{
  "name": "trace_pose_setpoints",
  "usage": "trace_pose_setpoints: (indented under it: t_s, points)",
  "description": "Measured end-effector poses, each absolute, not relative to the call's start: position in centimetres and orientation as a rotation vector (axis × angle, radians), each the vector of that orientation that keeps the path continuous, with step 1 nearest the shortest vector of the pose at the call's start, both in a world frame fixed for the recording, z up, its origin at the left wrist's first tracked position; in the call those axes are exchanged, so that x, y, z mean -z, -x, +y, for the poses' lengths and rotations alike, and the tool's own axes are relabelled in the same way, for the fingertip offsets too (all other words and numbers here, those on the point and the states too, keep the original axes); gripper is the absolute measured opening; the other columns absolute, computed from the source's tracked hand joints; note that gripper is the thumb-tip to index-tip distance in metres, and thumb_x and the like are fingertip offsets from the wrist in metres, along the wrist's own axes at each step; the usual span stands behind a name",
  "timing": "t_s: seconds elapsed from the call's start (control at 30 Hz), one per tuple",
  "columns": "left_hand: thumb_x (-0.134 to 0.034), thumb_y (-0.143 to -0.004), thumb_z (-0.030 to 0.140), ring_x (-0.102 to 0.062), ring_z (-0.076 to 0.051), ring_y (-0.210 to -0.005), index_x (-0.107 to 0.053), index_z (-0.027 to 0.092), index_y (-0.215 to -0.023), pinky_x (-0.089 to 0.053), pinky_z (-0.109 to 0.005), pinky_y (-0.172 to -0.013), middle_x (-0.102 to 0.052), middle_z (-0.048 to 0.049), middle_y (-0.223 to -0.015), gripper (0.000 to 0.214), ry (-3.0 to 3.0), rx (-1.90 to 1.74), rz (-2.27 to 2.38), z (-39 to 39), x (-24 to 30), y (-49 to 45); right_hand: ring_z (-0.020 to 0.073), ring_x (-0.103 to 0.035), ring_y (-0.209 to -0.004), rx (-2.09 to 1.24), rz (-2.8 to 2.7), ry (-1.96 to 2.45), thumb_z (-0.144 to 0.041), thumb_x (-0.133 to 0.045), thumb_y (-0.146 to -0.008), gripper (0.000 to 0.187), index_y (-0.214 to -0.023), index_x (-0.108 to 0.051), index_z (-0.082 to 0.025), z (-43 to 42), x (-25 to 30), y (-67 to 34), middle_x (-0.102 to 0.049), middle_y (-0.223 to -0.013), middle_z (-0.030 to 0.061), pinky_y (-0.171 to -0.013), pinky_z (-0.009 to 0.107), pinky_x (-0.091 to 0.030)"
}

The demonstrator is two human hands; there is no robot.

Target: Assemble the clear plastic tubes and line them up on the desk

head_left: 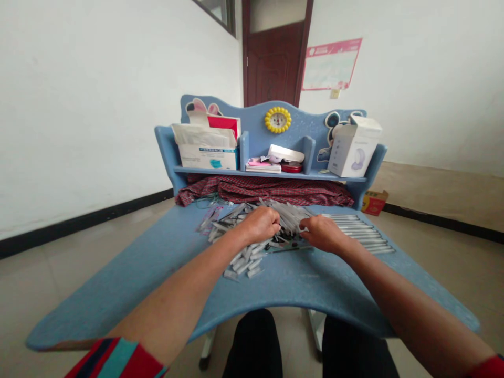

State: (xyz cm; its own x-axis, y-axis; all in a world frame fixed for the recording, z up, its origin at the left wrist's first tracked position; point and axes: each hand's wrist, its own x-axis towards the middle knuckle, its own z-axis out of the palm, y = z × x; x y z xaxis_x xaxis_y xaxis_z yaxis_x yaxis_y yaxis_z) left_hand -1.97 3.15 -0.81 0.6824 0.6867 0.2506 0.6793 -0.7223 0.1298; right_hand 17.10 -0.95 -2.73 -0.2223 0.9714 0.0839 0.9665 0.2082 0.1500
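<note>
My left hand (260,224) is over the middle of a pile of pen parts, its fingers curled in; whatever they hold is hidden. Close by on the right, my right hand (322,232) has thumb and fingers drawn together at the pile's edge, with nothing clear to see between them. Behind and between the hands lie long, clear pen barrels (289,212). Small translucent pieces like pen caps (248,261) are heaped in front of my left hand. A thin dark stick (289,250) lies below the hands. Slim, pen-like sticks (364,233) form a row beyond my right wrist.
The blue desk (157,278) has a curved front edge above my knees. A checked red cloth (268,190) lies under the shelf. On the shelf stand a mask box (208,156), a red round tin (292,167) and a white carton (352,149). A yellow clock (277,120) is above.
</note>
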Motion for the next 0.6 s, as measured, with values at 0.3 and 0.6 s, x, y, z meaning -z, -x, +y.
trace_pose_setpoints:
  t_s: [0.3, 0.6]
  points:
    - [-0.051, -0.07, 0.018, -0.059, -0.017, -0.066, -0.068, 0.017, -0.071, -0.038, -0.024, -0.059, -0.067, -0.0055, -0.069, 0.016, -2.931, -0.437, 1.128, 3.3, 1.2, 2.1, 0.0288, -0.066, -0.083, -0.441, 2.389, -1.984, -0.028, -0.037, -0.089, 0.03, -0.104, -0.059, -0.013, -0.6, 3.5, -14.5, -0.068, -0.086, 0.0189, -0.067, 0.033, -0.046]
    - [-0.047, -0.076, 0.015, -0.061, -0.021, -0.071, -0.067, 0.016, -0.081, -0.042, -0.029, -0.057, -0.062, -0.0106, -0.088, 0.021, -3.223, -0.148, 1.153, 1.0, 2.1, 0.8, 0.0222, -0.066, -0.07, -0.633, 2.486, -2.222, -0.031, -0.031, -0.09, 0.034, -0.098, -0.061, -0.018, -1.0, 4.6, -16.0, -0.071, -0.081, 0.0117, -0.059, 0.026, -0.038]
